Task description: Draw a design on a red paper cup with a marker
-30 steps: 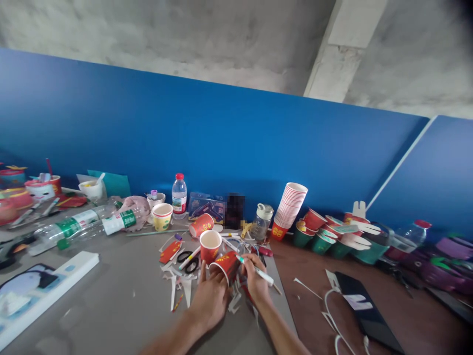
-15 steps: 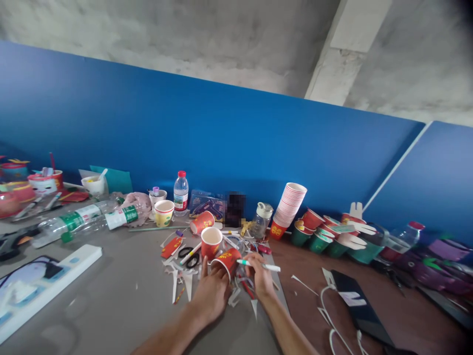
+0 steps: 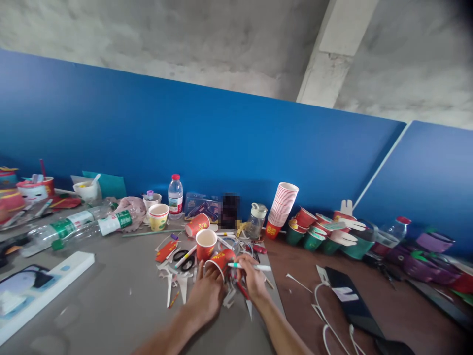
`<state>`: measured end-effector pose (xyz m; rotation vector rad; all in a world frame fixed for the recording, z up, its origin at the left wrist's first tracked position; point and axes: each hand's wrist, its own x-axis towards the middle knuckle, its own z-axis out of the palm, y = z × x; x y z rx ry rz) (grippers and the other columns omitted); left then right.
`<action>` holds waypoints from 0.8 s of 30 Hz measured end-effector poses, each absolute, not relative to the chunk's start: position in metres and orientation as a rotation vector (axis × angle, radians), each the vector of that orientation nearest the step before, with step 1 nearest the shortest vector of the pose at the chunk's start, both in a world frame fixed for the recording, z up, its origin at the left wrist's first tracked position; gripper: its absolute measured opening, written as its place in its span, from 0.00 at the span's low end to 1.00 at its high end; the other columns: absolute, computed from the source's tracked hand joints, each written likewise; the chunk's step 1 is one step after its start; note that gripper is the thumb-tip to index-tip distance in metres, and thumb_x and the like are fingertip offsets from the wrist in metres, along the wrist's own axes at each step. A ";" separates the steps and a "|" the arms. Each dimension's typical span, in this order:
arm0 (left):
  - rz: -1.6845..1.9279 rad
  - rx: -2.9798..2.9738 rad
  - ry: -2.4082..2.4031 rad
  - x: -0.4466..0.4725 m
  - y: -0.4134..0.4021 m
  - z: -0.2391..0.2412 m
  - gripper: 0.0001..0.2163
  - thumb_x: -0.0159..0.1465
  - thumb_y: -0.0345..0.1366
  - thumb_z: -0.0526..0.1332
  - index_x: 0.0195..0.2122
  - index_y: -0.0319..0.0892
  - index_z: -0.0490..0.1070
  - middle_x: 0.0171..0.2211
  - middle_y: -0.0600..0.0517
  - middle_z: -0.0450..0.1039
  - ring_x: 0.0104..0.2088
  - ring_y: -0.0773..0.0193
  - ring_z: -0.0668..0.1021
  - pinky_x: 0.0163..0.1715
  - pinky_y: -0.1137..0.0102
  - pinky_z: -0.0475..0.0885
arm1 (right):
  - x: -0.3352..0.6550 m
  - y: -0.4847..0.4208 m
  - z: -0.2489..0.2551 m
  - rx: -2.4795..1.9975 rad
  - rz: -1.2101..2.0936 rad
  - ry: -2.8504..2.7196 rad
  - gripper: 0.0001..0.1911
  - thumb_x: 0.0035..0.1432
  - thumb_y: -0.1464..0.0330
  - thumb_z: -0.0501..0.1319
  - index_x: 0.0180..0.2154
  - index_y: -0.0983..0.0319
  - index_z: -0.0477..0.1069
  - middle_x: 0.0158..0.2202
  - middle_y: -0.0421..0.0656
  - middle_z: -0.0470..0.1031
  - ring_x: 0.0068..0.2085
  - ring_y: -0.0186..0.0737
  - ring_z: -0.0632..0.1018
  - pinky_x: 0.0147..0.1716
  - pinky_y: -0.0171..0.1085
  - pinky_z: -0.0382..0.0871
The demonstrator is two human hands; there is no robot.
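Observation:
A red paper cup (image 3: 223, 258) lies tipped on its side, its open mouth toward me. My left hand (image 3: 207, 291) grips it with some fingers inside the mouth. Between the fingers of my right hand (image 3: 252, 277) is a white marker (image 3: 254, 266) with a teal tip end, which points left and meets or nearly meets the cup's side; I cannot tell which. Just behind my left hand another red cup (image 3: 206, 245) stands upright. Black-handled scissors (image 3: 185, 260) lie to its left, beside a white pen with a yellow band.
Paper scraps (image 3: 177, 283) surround my hands. Behind are a water bottle (image 3: 175, 198), a glass jar (image 3: 256, 219) and a tall stack of paper cups (image 3: 283, 209). Lying bottles (image 3: 74, 224) and a power strip (image 3: 55, 291) are left; decorated cups (image 3: 314, 236) and a cabled black device (image 3: 351, 298) are right.
The view has shifted slightly, so most things appear a little further left. Both hands keep their hold on the cup and the marker, with hardly any other movement.

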<state>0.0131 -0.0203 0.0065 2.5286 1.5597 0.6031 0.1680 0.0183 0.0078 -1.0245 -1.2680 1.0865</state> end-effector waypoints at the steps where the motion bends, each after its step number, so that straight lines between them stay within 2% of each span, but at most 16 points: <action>1: 0.597 2.531 1.553 0.013 -0.020 0.006 0.15 0.63 0.33 0.48 0.47 0.45 0.67 0.47 0.49 0.71 0.53 0.56 0.66 0.58 0.53 0.44 | 0.169 0.019 0.008 -1.048 1.044 -1.235 0.09 0.48 0.64 0.53 0.21 0.60 0.66 0.10 0.34 0.60 0.15 0.33 0.61 0.19 0.33 0.53; 3: 0.605 2.527 1.538 0.013 -0.020 0.007 0.15 0.62 0.32 0.48 0.48 0.44 0.67 0.47 0.48 0.71 0.52 0.55 0.67 0.57 0.54 0.47 | 0.170 0.020 0.007 -1.064 1.008 -1.204 0.09 0.48 0.64 0.53 0.21 0.60 0.66 0.11 0.34 0.60 0.16 0.34 0.61 0.19 0.33 0.53; 8: 0.668 2.520 1.495 0.014 -0.022 0.013 0.13 0.63 0.33 0.48 0.38 0.43 0.71 0.42 0.49 0.72 0.48 0.57 0.69 0.55 0.57 0.54 | 0.161 0.016 0.008 -0.991 1.104 -1.321 0.11 0.50 0.62 0.53 0.22 0.60 0.67 0.11 0.35 0.62 0.16 0.34 0.62 0.21 0.33 0.56; 13: 0.693 2.513 1.473 0.012 -0.021 0.011 0.13 0.62 0.31 0.50 0.43 0.44 0.70 0.44 0.50 0.72 0.49 0.57 0.68 0.53 0.60 0.57 | 0.164 0.019 0.009 -1.071 0.982 -1.212 0.14 0.52 0.58 0.52 0.20 0.58 0.65 0.11 0.35 0.60 0.16 0.35 0.62 0.20 0.34 0.55; 15: 0.661 2.525 1.474 0.012 -0.019 0.007 0.13 0.62 0.32 0.49 0.43 0.44 0.70 0.45 0.49 0.72 0.49 0.57 0.68 0.53 0.60 0.57 | 0.166 0.020 0.007 -1.070 0.994 -1.235 0.15 0.52 0.57 0.52 0.20 0.58 0.65 0.11 0.35 0.60 0.16 0.35 0.62 0.20 0.34 0.56; 18: 0.610 2.529 1.508 0.011 -0.018 0.005 0.12 0.62 0.33 0.49 0.40 0.44 0.71 0.45 0.50 0.71 0.50 0.56 0.67 0.54 0.60 0.56 | 0.167 0.020 0.006 -1.036 1.035 -1.312 0.13 0.52 0.59 0.53 0.22 0.59 0.67 0.11 0.35 0.61 0.17 0.36 0.63 0.22 0.34 0.57; 24: 0.608 2.547 1.497 0.013 -0.020 0.013 0.13 0.62 0.32 0.50 0.45 0.43 0.69 0.47 0.49 0.71 0.51 0.56 0.67 0.54 0.60 0.56 | 0.170 0.021 0.009 -1.106 0.958 -1.229 0.12 0.51 0.61 0.53 0.21 0.59 0.66 0.12 0.35 0.61 0.17 0.35 0.62 0.20 0.34 0.55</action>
